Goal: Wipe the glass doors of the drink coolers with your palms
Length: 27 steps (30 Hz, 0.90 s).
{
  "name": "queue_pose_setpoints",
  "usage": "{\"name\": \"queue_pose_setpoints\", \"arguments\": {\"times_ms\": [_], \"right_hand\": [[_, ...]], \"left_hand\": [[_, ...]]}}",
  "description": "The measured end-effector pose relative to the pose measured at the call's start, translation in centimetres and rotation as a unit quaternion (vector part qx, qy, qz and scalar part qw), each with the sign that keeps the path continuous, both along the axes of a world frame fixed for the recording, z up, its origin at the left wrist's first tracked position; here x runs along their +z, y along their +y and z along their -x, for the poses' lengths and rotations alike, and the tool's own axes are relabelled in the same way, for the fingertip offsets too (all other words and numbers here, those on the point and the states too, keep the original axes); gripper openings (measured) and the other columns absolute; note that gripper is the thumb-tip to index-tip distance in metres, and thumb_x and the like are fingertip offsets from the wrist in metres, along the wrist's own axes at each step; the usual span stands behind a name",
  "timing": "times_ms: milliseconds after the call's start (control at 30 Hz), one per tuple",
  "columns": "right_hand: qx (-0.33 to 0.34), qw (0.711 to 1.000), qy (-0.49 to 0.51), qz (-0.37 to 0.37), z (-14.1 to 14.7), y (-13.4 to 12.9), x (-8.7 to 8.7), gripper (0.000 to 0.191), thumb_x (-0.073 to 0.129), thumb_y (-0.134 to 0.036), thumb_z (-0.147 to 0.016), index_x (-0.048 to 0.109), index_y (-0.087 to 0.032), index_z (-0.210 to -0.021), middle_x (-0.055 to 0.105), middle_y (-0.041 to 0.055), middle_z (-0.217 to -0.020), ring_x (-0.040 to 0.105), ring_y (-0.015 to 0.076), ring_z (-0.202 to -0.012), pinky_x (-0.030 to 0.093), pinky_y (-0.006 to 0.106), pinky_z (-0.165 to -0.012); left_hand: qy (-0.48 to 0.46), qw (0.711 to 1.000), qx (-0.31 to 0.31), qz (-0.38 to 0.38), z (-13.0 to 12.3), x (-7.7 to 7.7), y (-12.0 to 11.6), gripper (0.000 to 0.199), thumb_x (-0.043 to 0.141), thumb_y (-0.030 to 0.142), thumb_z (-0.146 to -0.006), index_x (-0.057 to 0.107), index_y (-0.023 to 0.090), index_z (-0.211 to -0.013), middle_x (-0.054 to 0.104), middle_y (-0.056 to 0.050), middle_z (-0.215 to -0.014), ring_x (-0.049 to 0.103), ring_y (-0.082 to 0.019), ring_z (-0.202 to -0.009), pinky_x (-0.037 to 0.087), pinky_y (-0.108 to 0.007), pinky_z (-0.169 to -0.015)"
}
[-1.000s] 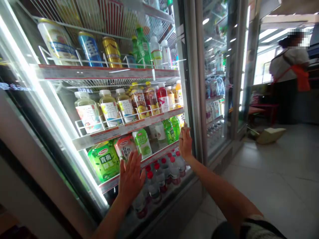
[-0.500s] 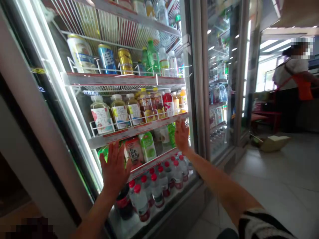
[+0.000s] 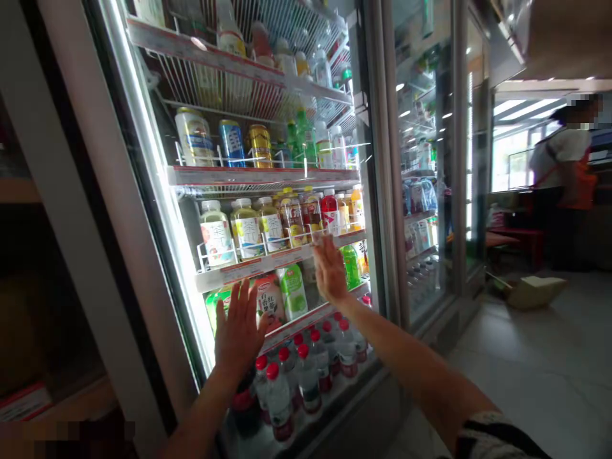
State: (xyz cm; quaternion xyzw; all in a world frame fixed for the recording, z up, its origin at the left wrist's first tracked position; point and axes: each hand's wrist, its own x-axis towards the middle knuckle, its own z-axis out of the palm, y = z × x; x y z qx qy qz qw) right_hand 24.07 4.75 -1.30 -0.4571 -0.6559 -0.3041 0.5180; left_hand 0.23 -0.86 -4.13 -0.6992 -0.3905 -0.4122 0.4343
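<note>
My left hand [image 3: 239, 331] is raised with its fingers spread and holds nothing; it is in front of the lower shelf, beside a pink carton [image 3: 269, 299]. My right hand [image 3: 329, 271] is open too, fingers up and slightly apart, between a green carton [image 3: 293, 291] and a green bottle [image 3: 351, 266]. Whether either hand touches the glass cannot be made out. Behind the hands stands a lit drinks cooler. White-capped bottles [image 3: 247, 229] line its middle shelf, cans [image 3: 233, 143] the one above. Red-capped water bottles [image 3: 306, 379] fill the bottom.
Another glass-fronted cooler [image 3: 421, 185] stands to the right. Farther right, a person [image 3: 568, 166] with an orange garment is near a red stool [image 3: 519, 239]. An open cardboard box [image 3: 538, 293] lies on the tiled floor [image 3: 516, 363]. A dark shelf is at the far left.
My right hand has moved left across the cooler front, closer to my left hand. The view has shifted, so the upper shelf shows more and the shelves sit lower and farther right.
</note>
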Motion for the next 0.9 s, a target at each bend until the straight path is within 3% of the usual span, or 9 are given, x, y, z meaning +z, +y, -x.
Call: {"name": "queue_pose_setpoints", "arguments": {"times_ms": [100,167,300,367,433,567,700,767,900], "right_hand": [[0.093,0.974,-0.205,-0.024,4.1,-1.8,-2.5,0.058,0.048,-0.017,-0.082,0.041,-0.026,-0.139,0.026,0.0004,-0.153,0.008,0.0213,-0.144,0.013,0.046,-0.117],[0.112,0.963,-0.243,-0.024,4.4,-2.0,-3.5,0.056,0.048,-0.016,-0.082,0.044,-0.026,-0.137,0.03,0.0008,-0.152,0.009,0.0199,-0.144,0.01,0.046,-0.117],[0.036,0.999,-0.036,-0.02,0.5,0.0,-2.5,0.053,0.038,-0.013,-0.087,0.04,-0.023,-0.139,0.031,0.0076,-0.151,0.017,0.0207,-0.143,0.019,0.049,-0.113],[-0.001,0.995,0.095,-0.031,-0.8,1.0,-1.5,0.053,0.033,-0.014,-0.09,0.035,-0.023,-0.142,0.028,0.009,-0.152,0.017,0.0216,-0.143,0.026,0.05,-0.111],[-0.008,0.987,0.151,-0.047,-0.4,1.1,-1.3,0.055,0.031,-0.013,-0.09,0.03,-0.021,-0.144,0.026,0.0094,-0.153,0.014,0.0221,-0.143,0.028,0.05,-0.11],[0.051,0.998,-0.015,-0.034,3.6,-1.1,-3.3,0.058,0.041,-0.012,-0.085,0.035,-0.021,-0.142,0.027,0.0082,-0.152,0.01,0.0232,-0.144,0.02,0.05,-0.114],[0.12,0.965,-0.231,-0.014,5.0,-2.4,-4.0,0.054,0.047,-0.016,-0.083,0.044,-0.027,-0.136,0.034,0.0026,-0.15,0.011,0.0196,-0.144,0.012,0.048,-0.116],[0.096,0.981,-0.17,-0.017,4.1,-1.6,-2.6,0.053,0.045,-0.016,-0.085,0.044,-0.027,-0.137,0.033,0.0042,-0.15,0.014,0.0194,-0.143,0.013,0.048,-0.115],[0.014,0.995,0.09,-0.037,3.6,0.2,0.6,0.054,0.036,-0.013,-0.087,0.038,-0.021,-0.141,0.027,0.0096,-0.152,0.016,0.0216,-0.143,0.022,0.048,-0.112]], "left_hand": [[0.004,1.0,0.0,-0.006,0.1,0.1,0.0,0.073,0.048,0.028,-0.087,0.008,0.019,-0.147,0.025,-0.013,-0.15,0.013,-0.022,-0.142,0.01,-0.048,-0.116],[0.013,1.0,0.002,-0.01,0.3,0.2,-0.2,0.073,0.048,0.027,-0.087,0.007,0.018,-0.147,0.026,-0.013,-0.15,0.013,-0.022,-0.142,0.011,-0.047,-0.116],[0.026,1.0,-0.005,0.006,0.6,0.4,-0.6,0.074,0.048,0.026,-0.087,0.006,0.019,-0.147,0.028,-0.014,-0.149,0.014,-0.023,-0.142,0.012,-0.048,-0.116],[0.021,1.0,-0.007,0.019,0.5,0.3,-0.7,0.074,0.048,0.027,-0.087,0.006,0.019,-0.147,0.026,-0.014,-0.149,0.015,-0.024,-0.141,0.013,-0.05,-0.116],[0.014,1.0,-0.003,0.019,0.4,0.1,-0.6,0.074,0.048,0.027,-0.087,0.006,0.018,-0.147,0.025,-0.014,-0.15,0.014,-0.024,-0.141,0.014,-0.051,-0.115],[0.008,1.0,-0.008,0.018,0.3,-0.2,-0.7,0.074,0.048,0.027,-0.087,0.007,0.019,-0.147,0.027,-0.013,-0.149,0.014,-0.023,-0.141,0.013,-0.049,-0.116],[0.016,0.999,-0.024,0.033,1.4,-0.3,-1.3,0.071,0.047,0.025,-0.087,0.009,0.021,-0.147,0.031,-0.011,-0.148,0.02,-0.022,-0.14,0.01,-0.047,-0.117],[0.018,0.999,-0.012,0.034,2.2,-0.3,-1.7,0.072,0.047,0.025,-0.087,0.008,0.021,-0.147,0.034,-0.012,-0.147,0.023,-0.023,-0.139,0.008,-0.05,-0.116],[-0.007,0.999,0.031,0.025,3.5,0.1,-2.5,0.073,0.047,0.027,-0.087,0.005,0.022,-0.147,0.034,-0.015,-0.146,0.029,-0.026,-0.137,0.009,-0.055,-0.115]]}}
